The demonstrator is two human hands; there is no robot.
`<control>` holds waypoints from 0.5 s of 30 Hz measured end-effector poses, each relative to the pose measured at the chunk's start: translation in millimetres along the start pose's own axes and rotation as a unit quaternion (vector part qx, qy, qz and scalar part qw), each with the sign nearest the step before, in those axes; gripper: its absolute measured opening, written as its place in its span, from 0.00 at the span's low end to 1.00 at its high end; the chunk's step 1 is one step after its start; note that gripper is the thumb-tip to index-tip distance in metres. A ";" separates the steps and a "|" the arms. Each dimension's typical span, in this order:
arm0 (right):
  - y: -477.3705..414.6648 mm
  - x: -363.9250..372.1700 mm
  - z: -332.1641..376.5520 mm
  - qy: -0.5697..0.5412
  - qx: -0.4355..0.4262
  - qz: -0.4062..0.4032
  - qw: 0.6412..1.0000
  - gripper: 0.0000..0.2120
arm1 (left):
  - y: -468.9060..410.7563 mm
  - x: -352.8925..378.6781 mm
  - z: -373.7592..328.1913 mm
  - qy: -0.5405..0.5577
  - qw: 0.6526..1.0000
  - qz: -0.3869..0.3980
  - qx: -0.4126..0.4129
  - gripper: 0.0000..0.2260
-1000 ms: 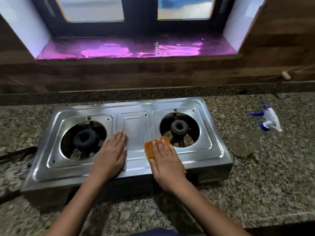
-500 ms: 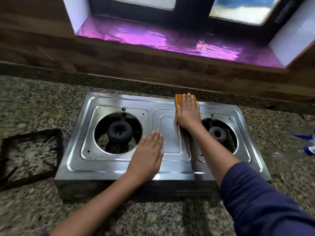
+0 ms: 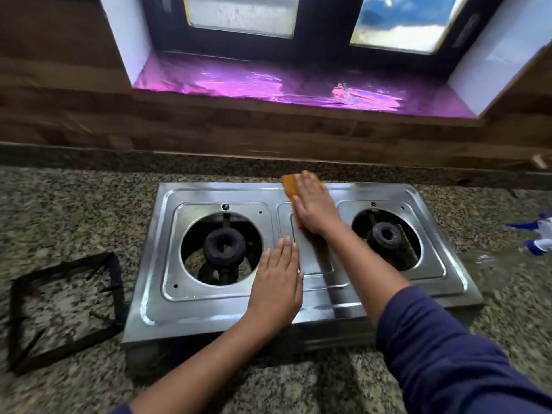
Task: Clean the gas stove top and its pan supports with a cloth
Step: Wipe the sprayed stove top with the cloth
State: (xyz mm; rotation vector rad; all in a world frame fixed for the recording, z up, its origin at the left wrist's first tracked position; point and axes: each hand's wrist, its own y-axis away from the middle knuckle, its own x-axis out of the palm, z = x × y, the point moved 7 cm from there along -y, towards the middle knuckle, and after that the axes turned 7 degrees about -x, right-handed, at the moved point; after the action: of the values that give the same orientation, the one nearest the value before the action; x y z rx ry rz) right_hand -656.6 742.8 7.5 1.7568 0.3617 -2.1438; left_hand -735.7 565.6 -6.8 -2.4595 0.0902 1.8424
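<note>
A steel two-burner gas stove top [image 3: 209, 309] lies on the granite counter with both burners bare. My right hand [image 3: 313, 204] presses an orange cloth [image 3: 290, 184] flat on the stove's back edge, between the burners. Most of the cloth is hidden under the palm. My left hand [image 3: 279, 282] rests flat, fingers together, on the front middle of the stove and holds nothing. A black square pan support [image 3: 64, 309] lies on the counter to the left of the stove.
A clear spray bottle with a blue and white trigger [image 3: 534, 234] lies on the counter at the far right. A wooden-look wall and a window sill with purple foil [image 3: 283, 88] rise behind the stove. Granite counter [image 3: 74, 204] surrounds it.
My right hand slid the cloth from the stove's front middle to its back edge a second ago and stays there. The left hand stays in place. The view shifted left.
</note>
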 end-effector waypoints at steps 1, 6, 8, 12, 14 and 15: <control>4.9 -3.4 -17.9 0.004 0.040 -0.004 0.999 0.29 | 0.5 -0.8 0.3 0.004 1.000 -0.003 -0.001 0.26; 12.1 -2.9 -35.8 0.017 0.101 0.031 0.994 0.30 | 2.0 -3.1 0.1 0.022 1.000 0.003 0.001 0.27; 3.2 2.2 -12.9 0.020 0.079 0.039 0.996 0.30 | 1.4 -1.6 1.0 0.018 1.000 0.003 0.001 0.27; -16.6 16.6 56.5 0.014 -0.032 0.053 0.998 0.30 | 6.4 -8.0 5.3 0.018 1.000 0.005 0.009 0.28; -18.8 20.9 75.5 0.014 -0.058 0.051 0.997 0.30 | 15.8 -14.0 16.6 0.004 1.000 0.003 0.014 0.28; -17.8 22.1 79.3 0.017 -0.068 0.048 0.996 0.30 | 19.4 -15.9 25.2 0.002 1.000 -0.003 0.010 0.28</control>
State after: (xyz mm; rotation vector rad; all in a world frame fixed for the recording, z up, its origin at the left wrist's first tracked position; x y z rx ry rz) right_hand -738.6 724.5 1.4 1.7002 0.4117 -1.9772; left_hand -766.0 548.6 1.0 -2.4477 0.1005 1.8237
